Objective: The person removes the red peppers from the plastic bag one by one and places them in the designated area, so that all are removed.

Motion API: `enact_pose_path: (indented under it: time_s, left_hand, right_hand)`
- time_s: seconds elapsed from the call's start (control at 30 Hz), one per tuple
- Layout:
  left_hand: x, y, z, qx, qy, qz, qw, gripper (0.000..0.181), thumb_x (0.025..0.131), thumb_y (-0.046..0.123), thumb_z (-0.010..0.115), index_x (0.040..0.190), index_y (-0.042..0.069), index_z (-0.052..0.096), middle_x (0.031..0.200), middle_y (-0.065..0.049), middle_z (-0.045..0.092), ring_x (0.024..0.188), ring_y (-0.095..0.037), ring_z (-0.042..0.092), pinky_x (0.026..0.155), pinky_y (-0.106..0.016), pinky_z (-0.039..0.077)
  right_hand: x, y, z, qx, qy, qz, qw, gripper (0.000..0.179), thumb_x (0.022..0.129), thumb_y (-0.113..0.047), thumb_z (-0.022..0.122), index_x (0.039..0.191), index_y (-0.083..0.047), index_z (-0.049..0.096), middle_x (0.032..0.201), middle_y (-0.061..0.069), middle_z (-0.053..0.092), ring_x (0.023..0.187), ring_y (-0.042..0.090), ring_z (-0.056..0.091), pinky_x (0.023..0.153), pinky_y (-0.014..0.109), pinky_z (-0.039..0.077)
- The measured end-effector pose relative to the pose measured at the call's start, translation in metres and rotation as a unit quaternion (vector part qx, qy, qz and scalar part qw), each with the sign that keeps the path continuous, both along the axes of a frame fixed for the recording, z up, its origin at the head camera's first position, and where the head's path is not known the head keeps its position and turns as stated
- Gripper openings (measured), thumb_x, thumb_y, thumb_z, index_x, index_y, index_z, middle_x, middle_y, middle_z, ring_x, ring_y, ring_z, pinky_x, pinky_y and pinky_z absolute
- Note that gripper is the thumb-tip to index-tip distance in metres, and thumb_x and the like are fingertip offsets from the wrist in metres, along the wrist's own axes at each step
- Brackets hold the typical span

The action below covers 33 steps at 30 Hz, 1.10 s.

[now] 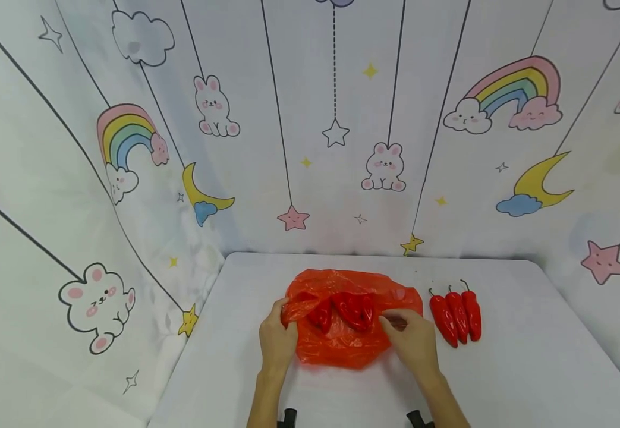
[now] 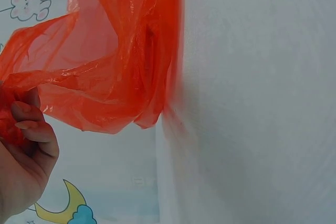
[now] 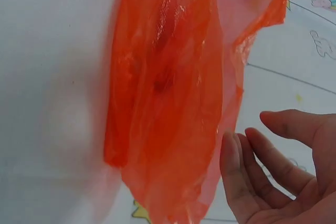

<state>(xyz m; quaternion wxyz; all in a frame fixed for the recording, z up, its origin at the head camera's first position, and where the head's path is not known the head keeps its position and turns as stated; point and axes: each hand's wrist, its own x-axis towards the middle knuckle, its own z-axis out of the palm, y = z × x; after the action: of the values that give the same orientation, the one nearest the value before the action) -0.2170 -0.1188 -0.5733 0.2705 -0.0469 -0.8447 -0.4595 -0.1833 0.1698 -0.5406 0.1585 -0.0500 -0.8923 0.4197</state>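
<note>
A thin red plastic bag lies open on the white table, with several red chili peppers inside its mouth. My left hand grips the bag's left edge; in the left wrist view its curled fingers bunch the film of the bag. At the bag's right edge is my right hand. Seen from the right wrist, that hand has its thumb apart from the fingers, nothing pinched between them, and its fingertips beside the bag.
To the right of the bag, three red chili peppers lie side by side on the white table. A cloth printed with rainbows, rabbits and stars hangs behind and at the sides of the table.
</note>
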Motion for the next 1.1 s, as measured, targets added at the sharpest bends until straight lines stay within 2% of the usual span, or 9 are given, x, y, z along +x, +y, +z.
enact_pose_path:
  time_s: [0.2,0.57,0.77,0.97,1.1]
  left_hand:
    - [-0.001,-0.001,0.002,-0.001,0.001,0.005,1.0,0.044,0.087,-0.009,0.063,0.128,0.006,0.067,0.117,-0.012,0.076,0.097,-0.024,0.075,0.085,-0.042,0.062]
    - [0.0,-0.001,0.002,0.001,0.006,0.012,0.9999,0.043,0.087,-0.009,0.063,0.127,0.005,0.068,0.114,-0.011,0.077,0.093,-0.024,0.075,0.083,-0.042,0.063]
    - [-0.001,0.0,0.004,0.001,0.001,0.011,0.9999,0.041,0.088,-0.007,0.063,0.127,0.006,0.068,0.115,-0.01,0.077,0.095,-0.025,0.075,0.084,-0.043,0.062]
    - [-0.002,0.001,0.002,-0.003,-0.002,0.017,0.9999,0.042,0.087,-0.008,0.064,0.127,0.006,0.068,0.115,-0.011,0.077,0.097,-0.026,0.075,0.086,-0.043,0.062]
    - [-0.001,0.001,0.0,-0.003,-0.001,0.015,0.9999,0.042,0.088,-0.008,0.064,0.127,0.005,0.068,0.115,-0.012,0.077,0.096,-0.026,0.075,0.085,-0.043,0.062]
  right_hand:
    - [-0.01,-0.016,-0.004,-0.004,-0.013,0.024,0.9996,0.024,0.088,-0.02,0.084,0.111,-0.013,0.078,0.1,0.001,0.076,0.092,0.019,0.071,0.079,0.036,0.063]
    - [-0.022,-0.037,-0.019,0.03,-0.073,0.052,0.9955,0.027,0.085,-0.019,0.087,0.109,-0.011,0.08,0.091,-0.002,0.076,0.086,0.018,0.068,0.075,0.037,0.063]
    - [-0.025,-0.041,-0.031,0.038,-0.075,0.063,0.9945,0.028,0.084,-0.017,0.087,0.11,-0.009,0.079,0.095,0.0,0.076,0.088,0.019,0.068,0.078,0.04,0.063]
    - [-0.031,-0.043,-0.043,0.059,-0.076,0.067,0.9931,0.028,0.084,-0.018,0.087,0.109,-0.009,0.079,0.094,0.0,0.076,0.083,0.016,0.068,0.077,0.039,0.063]
    - [-0.032,-0.042,-0.046,0.062,-0.079,0.072,0.9923,0.028,0.083,-0.015,0.088,0.108,-0.008,0.077,0.095,0.001,0.075,0.08,0.015,0.064,0.075,0.038,0.063]
